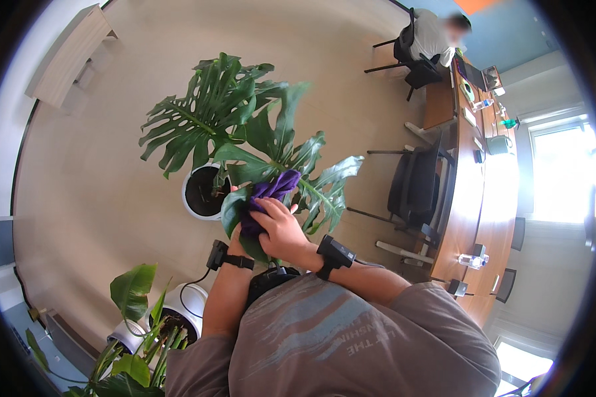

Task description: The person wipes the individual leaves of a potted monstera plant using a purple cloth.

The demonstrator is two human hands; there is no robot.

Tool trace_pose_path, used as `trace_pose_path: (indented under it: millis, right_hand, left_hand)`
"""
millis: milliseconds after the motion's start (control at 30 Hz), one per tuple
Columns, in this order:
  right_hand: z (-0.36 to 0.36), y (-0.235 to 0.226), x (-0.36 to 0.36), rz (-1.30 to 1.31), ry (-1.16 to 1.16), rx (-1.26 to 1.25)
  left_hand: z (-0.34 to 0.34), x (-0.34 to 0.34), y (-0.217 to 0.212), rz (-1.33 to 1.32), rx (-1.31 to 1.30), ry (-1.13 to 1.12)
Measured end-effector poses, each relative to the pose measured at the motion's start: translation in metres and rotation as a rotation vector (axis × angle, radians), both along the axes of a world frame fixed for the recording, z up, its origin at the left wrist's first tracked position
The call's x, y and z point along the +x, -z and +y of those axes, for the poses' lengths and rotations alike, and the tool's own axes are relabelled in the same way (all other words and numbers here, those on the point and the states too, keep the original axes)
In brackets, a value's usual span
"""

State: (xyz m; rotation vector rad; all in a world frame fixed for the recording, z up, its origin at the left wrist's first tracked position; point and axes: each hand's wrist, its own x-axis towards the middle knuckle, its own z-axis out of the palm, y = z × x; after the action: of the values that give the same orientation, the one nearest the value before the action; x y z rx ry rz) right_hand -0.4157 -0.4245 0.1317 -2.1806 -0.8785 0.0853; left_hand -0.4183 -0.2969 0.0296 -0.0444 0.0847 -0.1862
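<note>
A potted monstera [195, 122] with large split leaves stands before me, its white pot [188, 205] holding dark soil. My right hand [283, 230] presses a bunched purple cloth [281, 187] onto one broad leaf [230, 210], fingers bent over the fabric. Beneath that same leaf is my left hand [236, 246], holding it from below. Most of the left fingers are hidden by the leaf and cloth; a fingertip shows at the leaf's far edge. Each wrist wears a black strapped device.
More plants in white pots [179, 301] stand at the lower left. On the right runs a long wooden table [467, 218] with bottles and small items, a black chair [414, 185] beside it. A person [434, 40] sits at its far end. A pale wooden bench [69, 56] is far left.
</note>
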Motion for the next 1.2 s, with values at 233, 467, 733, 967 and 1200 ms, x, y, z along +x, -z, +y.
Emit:
trace_pose_path:
  millis: [233,467,733,967,1200]
  right_hand:
    - [0.0,-0.01,-0.028,0.087,-0.071,0.064]
    - [-0.011,-0.018,-0.039,0.272,-0.119,0.182]
    - [-0.039,-0.051,0.015,0.182,0.089,0.33]
    - [-0.051,-0.068,0.069,0.244,0.416,0.538]
    - [-0.035,0.005,0.031,0.194,0.105,0.082]
  left_hand:
    - [-0.008,-0.009,0.006,0.099,0.027,-0.069]
    - [-0.002,-0.014,-0.022,0.067,0.19,0.056]
    - [-0.001,-0.012,-0.033,-0.075,0.295,0.008]
    - [-0.015,-0.013,-0.058,-0.036,0.157,0.054]
    - [-0.018,-0.026,-0.028,0.062,0.058,0.017]
